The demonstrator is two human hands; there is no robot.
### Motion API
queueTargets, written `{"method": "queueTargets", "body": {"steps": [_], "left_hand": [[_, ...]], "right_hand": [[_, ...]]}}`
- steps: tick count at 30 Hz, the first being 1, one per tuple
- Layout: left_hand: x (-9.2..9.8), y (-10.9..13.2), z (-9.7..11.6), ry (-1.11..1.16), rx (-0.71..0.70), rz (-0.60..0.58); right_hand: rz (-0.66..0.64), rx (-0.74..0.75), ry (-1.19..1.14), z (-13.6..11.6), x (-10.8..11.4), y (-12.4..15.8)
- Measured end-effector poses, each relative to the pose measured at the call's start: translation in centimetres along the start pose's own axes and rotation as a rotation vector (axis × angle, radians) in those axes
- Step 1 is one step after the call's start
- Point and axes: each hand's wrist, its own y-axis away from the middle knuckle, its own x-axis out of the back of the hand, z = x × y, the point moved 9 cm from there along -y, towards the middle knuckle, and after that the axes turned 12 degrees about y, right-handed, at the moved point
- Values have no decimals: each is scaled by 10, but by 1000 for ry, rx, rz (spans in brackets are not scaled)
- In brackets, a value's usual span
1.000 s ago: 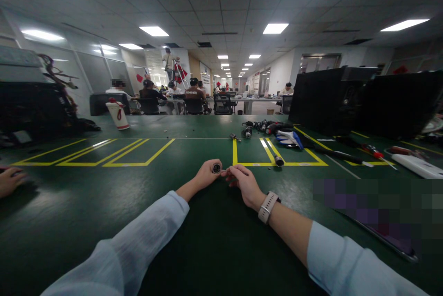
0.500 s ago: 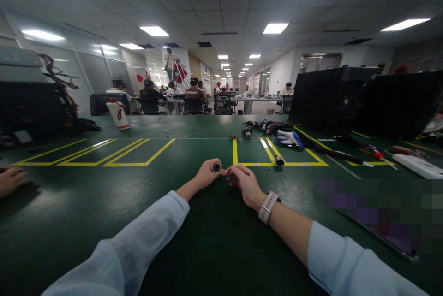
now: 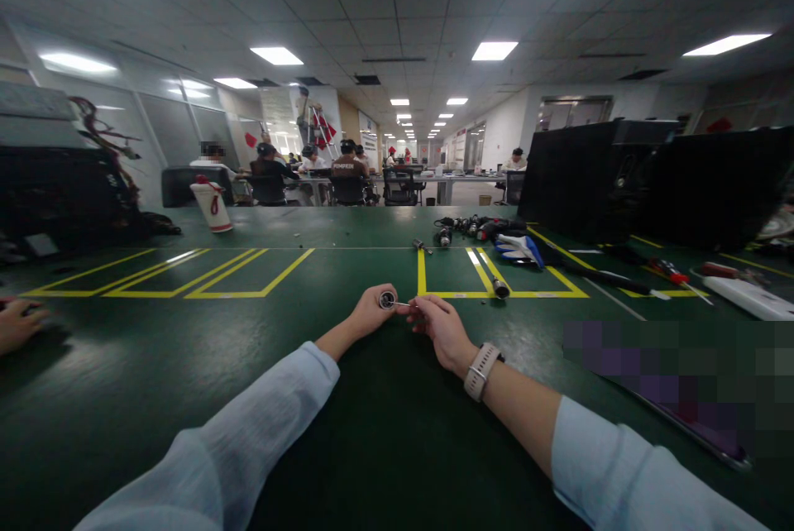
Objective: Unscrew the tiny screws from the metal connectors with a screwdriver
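Observation:
In the middle of the view, my left hand [image 3: 370, 312] is closed around a small round metal part [image 3: 388, 299], its dark open end turned toward me. My right hand [image 3: 443, 328], with a pale watch on the wrist, pinches a thin metal rod [image 3: 403, 304]. The rod's left tip points at the rim of the round part; whether it touches or goes in, I cannot tell. Most of the rod's other end is hidden by my fingers. Both hands are just above the green tabletop [image 3: 347, 448]. A similar dark cylindrical part [image 3: 499, 289] lies to the right, on yellow tape.
Farther back lie a small metal piece [image 3: 419, 245], dark cylindrical parts [image 3: 443, 237] and a blue-white glove [image 3: 519, 250]. A red screwdriver [image 3: 673, 273] and white box [image 3: 748, 297] are at right, a paper cup [image 3: 212, 204] at back left. Another person's hand [image 3: 20, 324] rests at the left edge.
My right hand has shifted very slightly to the right, and a little more of the thin rod shows between my hands. The left hand stays in place.

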Motion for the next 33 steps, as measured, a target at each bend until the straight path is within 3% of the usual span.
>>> {"method": "queueTargets", "body": {"steps": [16, 27, 33], "left_hand": [[5, 3, 7, -179, 3, 48], [6, 4, 11, -240, 1, 67], [5, 3, 9, -278, 2, 52]], "right_hand": [[-4, 164, 211, -15, -8, 9], [-35, 143, 248, -15, -12, 10], [-27, 210, 297, -20, -10, 10]]}}
